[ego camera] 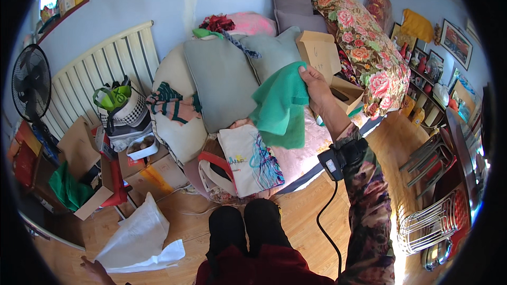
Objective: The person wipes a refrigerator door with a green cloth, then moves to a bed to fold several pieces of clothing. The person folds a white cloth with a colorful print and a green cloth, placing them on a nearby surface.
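My right hand (318, 87) pinches a green cloth (277, 99) by its upper corner. The cloth hangs over the bed's front part, in front of grey-green cushions (222, 83). Just below it lies a white cloth bag (249, 162) with a blue and purple print and some writing. Behind my right hand, an open cardboard box (319, 53) with a dark thing inside rests on the bed. My left hand (95, 272) is low at the left rim, at the edge of a white sheet or sack (136, 233) above the floor; whether it grips this is unclear.
Left of the bed are a cardboard carton (154, 170), a white tub (142, 146) and an open box (85, 158) with green material. A fan (31, 81) stands by the radiator (107, 63). Metal-framed chairs (429, 221) line the right side. A cable (323, 217) hangs from my right wrist.
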Available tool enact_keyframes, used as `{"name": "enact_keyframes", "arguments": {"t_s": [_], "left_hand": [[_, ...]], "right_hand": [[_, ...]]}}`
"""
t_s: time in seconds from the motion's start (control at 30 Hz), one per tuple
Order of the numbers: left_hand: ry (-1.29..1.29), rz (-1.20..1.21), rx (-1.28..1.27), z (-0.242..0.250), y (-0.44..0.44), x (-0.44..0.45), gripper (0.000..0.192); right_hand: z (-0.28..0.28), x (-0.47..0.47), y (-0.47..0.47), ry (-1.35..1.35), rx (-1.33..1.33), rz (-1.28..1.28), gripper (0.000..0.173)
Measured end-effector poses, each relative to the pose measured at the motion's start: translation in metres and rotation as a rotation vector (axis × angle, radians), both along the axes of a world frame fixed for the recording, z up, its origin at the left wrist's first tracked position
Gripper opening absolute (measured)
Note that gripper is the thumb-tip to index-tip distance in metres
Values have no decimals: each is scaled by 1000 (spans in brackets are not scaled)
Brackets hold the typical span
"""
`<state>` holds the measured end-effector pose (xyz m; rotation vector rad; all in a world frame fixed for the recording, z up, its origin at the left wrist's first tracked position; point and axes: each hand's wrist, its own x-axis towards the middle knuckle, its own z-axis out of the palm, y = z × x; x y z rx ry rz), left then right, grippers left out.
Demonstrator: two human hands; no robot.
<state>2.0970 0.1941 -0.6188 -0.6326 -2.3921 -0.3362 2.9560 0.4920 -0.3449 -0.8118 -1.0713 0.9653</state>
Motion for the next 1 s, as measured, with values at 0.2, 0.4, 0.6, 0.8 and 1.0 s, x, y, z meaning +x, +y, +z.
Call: {"name": "enact_keyframes", "arguments": {"t_s": [0.2,0.4,0.6,0.8,1.0], "left_hand": [[-273,-965,335,59,99,141,55],[-34,-1583,377,165,139,396,82],[179,-1774,500,228,155,484,81],[-764,-1842,853,252,204,450,30],[-1177,-1798,511,301,213,390,25]], "right_hand": [[50,-71,-44,114,43,152,23],[67,-131,-77,102,37,247,24],[48,-172,-88,65,-106,303,26],[29,-183,-86,-106,-214,328,29],[28,-209,-89,-280,-182,194,31]]}}
